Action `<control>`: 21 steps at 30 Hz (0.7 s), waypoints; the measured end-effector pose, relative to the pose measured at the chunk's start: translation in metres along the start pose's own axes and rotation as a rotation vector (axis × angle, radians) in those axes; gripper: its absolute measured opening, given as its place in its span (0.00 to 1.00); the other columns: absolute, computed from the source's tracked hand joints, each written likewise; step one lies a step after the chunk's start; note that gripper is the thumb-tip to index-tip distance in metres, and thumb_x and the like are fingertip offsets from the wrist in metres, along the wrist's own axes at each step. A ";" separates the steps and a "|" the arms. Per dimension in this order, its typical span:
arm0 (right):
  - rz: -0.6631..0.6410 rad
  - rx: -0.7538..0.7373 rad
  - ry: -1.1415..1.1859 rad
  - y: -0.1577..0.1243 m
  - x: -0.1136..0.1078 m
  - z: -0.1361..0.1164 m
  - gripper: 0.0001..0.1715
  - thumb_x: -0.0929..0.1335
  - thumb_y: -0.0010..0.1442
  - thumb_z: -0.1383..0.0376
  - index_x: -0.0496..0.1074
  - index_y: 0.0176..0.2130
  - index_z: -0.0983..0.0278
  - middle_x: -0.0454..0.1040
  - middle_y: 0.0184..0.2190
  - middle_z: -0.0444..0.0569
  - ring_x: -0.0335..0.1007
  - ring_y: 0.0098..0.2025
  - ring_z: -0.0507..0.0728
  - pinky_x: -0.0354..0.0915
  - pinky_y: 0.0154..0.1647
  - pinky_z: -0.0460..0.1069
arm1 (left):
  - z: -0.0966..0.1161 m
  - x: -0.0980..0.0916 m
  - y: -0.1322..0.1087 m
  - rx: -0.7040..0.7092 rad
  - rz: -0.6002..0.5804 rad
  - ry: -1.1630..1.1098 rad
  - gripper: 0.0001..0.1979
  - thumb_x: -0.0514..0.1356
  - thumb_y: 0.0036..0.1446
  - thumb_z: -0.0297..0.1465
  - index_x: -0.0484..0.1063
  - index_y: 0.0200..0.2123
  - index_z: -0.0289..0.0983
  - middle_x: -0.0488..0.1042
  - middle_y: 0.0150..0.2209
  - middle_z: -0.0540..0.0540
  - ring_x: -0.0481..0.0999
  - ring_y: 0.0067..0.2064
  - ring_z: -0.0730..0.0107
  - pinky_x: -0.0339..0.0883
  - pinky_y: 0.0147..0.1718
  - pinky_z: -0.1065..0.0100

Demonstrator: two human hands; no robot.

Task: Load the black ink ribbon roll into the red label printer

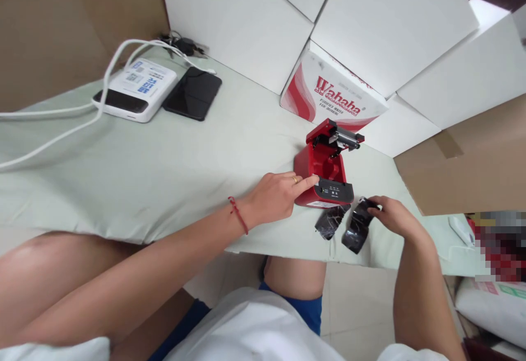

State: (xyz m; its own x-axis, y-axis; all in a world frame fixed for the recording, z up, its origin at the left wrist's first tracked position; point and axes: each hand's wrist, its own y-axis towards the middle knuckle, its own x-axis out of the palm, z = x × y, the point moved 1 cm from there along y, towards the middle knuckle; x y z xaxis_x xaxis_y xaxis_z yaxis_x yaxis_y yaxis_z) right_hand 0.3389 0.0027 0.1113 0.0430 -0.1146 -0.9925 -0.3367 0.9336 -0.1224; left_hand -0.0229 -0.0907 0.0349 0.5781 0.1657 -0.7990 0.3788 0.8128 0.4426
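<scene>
A small red device (pixel 302 168) with a raised lid stands on the pale cloth-covered table, its inside bare red. My left hand (pixel 279 195) rests against its left front, the index finger stretched onto the black panel (pixel 335 190); nothing is in this hand. To the right of the device, my right hand (pixel 390 215) pinches the upper end of a curled black strip with white marbling (pixel 356 230). A second black marbled piece (pixel 330 223) lies beside it, just in front of the device.
Behind the device, a Wahaha carton (pixel 332 95) leans by white boxes (pixel 246 27). At the left lie a white router-like unit (pixel 142 87) with white cables, a black phone (pixel 193 93) and keys (pixel 187 46). A brown carton (pixel 464 158) borders the right side.
</scene>
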 end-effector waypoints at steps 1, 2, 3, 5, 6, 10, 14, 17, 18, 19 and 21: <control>0.062 0.003 0.026 -0.003 0.011 -0.004 0.13 0.68 0.60 0.59 0.81 0.40 0.60 0.83 0.38 0.53 0.77 0.30 0.60 0.71 0.36 0.55 | 0.002 -0.002 -0.004 0.001 -0.009 0.008 0.35 0.53 0.55 0.17 0.62 0.66 0.38 0.77 0.39 0.45 0.77 0.42 0.62 0.73 0.35 0.65; 0.151 0.010 0.068 -0.006 0.021 -0.011 0.16 0.67 0.62 0.58 0.81 0.43 0.61 0.83 0.41 0.54 0.77 0.31 0.59 0.72 0.38 0.56 | 0.003 -0.004 -0.008 0.009 -0.008 0.022 0.35 0.52 0.56 0.16 0.61 0.67 0.37 0.76 0.40 0.44 0.77 0.44 0.61 0.75 0.36 0.65; 0.245 0.012 0.122 -0.009 0.029 -0.021 0.18 0.65 0.65 0.57 0.80 0.45 0.61 0.82 0.44 0.55 0.77 0.32 0.59 0.72 0.40 0.57 | 0.004 -0.006 -0.012 0.027 -0.003 0.040 0.35 0.51 0.57 0.16 0.60 0.68 0.36 0.76 0.43 0.42 0.76 0.47 0.60 0.76 0.39 0.64; 0.350 -0.030 0.225 -0.013 0.040 -0.043 0.20 0.64 0.69 0.55 0.79 0.50 0.61 0.81 0.48 0.56 0.78 0.41 0.61 0.72 0.47 0.58 | 0.006 -0.009 -0.020 0.103 0.031 0.080 0.35 0.51 0.57 0.15 0.60 0.68 0.35 0.75 0.50 0.39 0.75 0.53 0.58 0.77 0.46 0.61; 0.341 -0.070 0.255 -0.014 0.045 -0.054 0.20 0.63 0.70 0.55 0.78 0.51 0.60 0.81 0.49 0.55 0.77 0.45 0.63 0.72 0.49 0.59 | 0.007 -0.010 -0.022 0.146 0.055 0.088 0.35 0.51 0.57 0.15 0.60 0.67 0.35 0.74 0.54 0.38 0.73 0.57 0.58 0.76 0.51 0.59; 0.123 -0.136 0.236 -0.016 0.050 -0.076 0.15 0.65 0.69 0.58 0.78 0.48 0.58 0.81 0.43 0.54 0.74 0.46 0.65 0.72 0.48 0.60 | 0.006 -0.007 -0.018 0.194 0.148 0.071 0.33 0.50 0.59 0.16 0.61 0.67 0.33 0.69 0.65 0.35 0.65 0.69 0.56 0.69 0.64 0.54; -0.033 -0.216 0.389 -0.033 0.004 -0.065 0.17 0.67 0.69 0.57 0.75 0.55 0.55 0.80 0.48 0.52 0.75 0.50 0.62 0.72 0.53 0.58 | 0.006 -0.006 -0.006 0.214 0.036 0.069 0.34 0.49 0.59 0.16 0.59 0.69 0.33 0.63 0.71 0.40 0.58 0.73 0.57 0.64 0.67 0.52; -0.082 -0.266 0.474 -0.034 -0.048 -0.064 0.17 0.68 0.68 0.55 0.75 0.55 0.52 0.80 0.48 0.51 0.78 0.46 0.61 0.75 0.47 0.54 | 0.005 -0.010 -0.006 0.208 -0.030 0.074 0.35 0.50 0.57 0.15 0.61 0.68 0.35 0.61 0.72 0.43 0.56 0.75 0.59 0.63 0.68 0.53; -0.078 -0.298 0.495 -0.028 -0.062 -0.068 0.17 0.68 0.68 0.54 0.76 0.55 0.53 0.80 0.47 0.51 0.78 0.45 0.61 0.75 0.45 0.53 | 0.006 -0.011 -0.007 0.205 -0.033 0.078 0.35 0.50 0.57 0.15 0.61 0.68 0.35 0.61 0.72 0.43 0.56 0.75 0.59 0.63 0.68 0.53; -0.070 -0.327 0.492 -0.019 -0.071 -0.074 0.18 0.68 0.68 0.54 0.76 0.54 0.53 0.80 0.47 0.52 0.78 0.45 0.61 0.75 0.45 0.53 | 0.006 -0.012 -0.008 0.201 -0.030 0.087 0.35 0.50 0.57 0.15 0.61 0.68 0.35 0.60 0.72 0.42 0.56 0.75 0.59 0.63 0.68 0.53; -0.047 -0.389 0.426 0.006 -0.077 -0.092 0.19 0.67 0.68 0.53 0.76 0.55 0.54 0.81 0.48 0.52 0.78 0.48 0.62 0.74 0.49 0.55 | 0.010 -0.012 -0.009 0.197 0.000 0.109 0.35 0.50 0.57 0.16 0.61 0.68 0.33 0.60 0.73 0.41 0.56 0.75 0.58 0.62 0.68 0.51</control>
State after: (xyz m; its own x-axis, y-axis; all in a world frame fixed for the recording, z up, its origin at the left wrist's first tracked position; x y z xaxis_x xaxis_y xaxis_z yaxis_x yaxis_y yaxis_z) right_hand 0.2473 -0.0136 0.1873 -0.2891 -0.3544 -0.8893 -0.6681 0.7400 -0.0777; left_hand -0.0261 -0.1052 0.0441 0.5006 0.2340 -0.8335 0.5190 0.6895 0.5053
